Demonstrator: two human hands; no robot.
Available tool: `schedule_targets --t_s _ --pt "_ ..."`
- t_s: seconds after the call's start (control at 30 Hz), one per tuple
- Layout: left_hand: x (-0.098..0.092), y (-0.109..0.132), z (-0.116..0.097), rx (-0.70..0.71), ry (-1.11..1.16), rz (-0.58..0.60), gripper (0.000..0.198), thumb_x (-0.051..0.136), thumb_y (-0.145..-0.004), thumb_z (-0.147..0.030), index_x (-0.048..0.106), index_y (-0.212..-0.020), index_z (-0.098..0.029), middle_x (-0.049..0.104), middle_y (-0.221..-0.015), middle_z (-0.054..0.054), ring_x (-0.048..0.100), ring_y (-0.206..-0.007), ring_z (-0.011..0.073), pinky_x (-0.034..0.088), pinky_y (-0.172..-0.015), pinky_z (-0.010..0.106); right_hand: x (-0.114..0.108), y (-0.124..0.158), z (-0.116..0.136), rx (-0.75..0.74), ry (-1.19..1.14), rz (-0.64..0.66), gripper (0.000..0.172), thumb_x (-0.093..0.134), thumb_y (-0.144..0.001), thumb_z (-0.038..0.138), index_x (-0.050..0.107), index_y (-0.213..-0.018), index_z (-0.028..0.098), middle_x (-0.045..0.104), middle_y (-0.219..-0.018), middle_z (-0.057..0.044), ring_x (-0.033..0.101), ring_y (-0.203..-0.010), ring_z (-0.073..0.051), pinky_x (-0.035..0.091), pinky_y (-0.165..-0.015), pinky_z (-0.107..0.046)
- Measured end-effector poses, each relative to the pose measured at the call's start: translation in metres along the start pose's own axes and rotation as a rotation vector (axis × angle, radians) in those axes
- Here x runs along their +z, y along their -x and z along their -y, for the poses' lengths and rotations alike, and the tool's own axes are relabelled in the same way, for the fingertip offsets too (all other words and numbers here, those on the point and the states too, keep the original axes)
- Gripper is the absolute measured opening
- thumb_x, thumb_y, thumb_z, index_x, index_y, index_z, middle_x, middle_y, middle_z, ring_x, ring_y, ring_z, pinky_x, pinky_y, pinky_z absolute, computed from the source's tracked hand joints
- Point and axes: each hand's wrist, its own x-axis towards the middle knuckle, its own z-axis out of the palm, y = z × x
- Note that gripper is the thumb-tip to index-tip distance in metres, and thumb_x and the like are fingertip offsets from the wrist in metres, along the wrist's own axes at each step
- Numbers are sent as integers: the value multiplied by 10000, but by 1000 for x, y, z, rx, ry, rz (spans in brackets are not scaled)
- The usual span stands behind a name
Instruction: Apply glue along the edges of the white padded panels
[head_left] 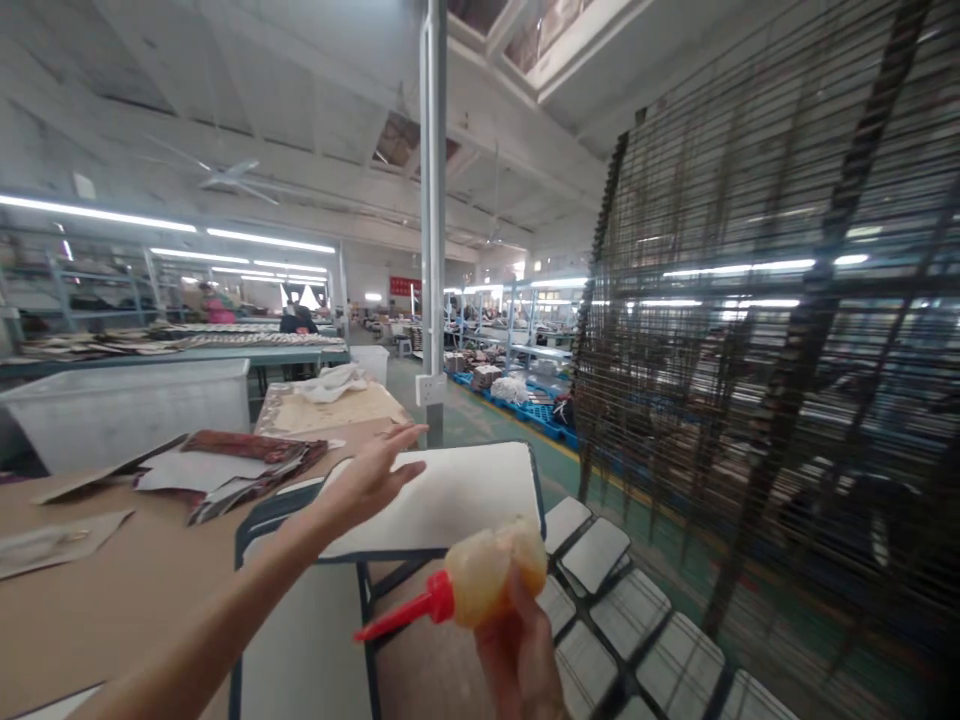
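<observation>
My left hand [371, 478] reaches forward over the table with its fingers stretched out and apart, holding nothing, just above a white board [465, 495] with a dark edge. My right hand [517, 650] is closed round a soft yellowish squeeze bottle [491, 570] whose red nozzle [405, 612] points left and slightly down. A second white board [315, 640] lies nearer to me under my left forearm. Both boards rest on a brown table [112, 590].
A tall wire drying rack [772, 400] fills the right side, with several white panels [600, 555] on its low shelf. Printed sheets [240, 460] and a white bin [127, 405] lie left. A grey pillar [433, 220] stands ahead; people work far back.
</observation>
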Motion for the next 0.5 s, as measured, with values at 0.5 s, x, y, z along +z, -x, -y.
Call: schedule_targets --t_s 0.5 --pt "3 -25 48 -21 79 356 256 707 -616 -292 793 -846 -220 765 -828 38 653 -807 268 492 -691 258 -17 29 8 -38 -53 -206 302 848 -665 383 732 -880 205 760 -873 -33 715 -833 -187 580 -779 -276"
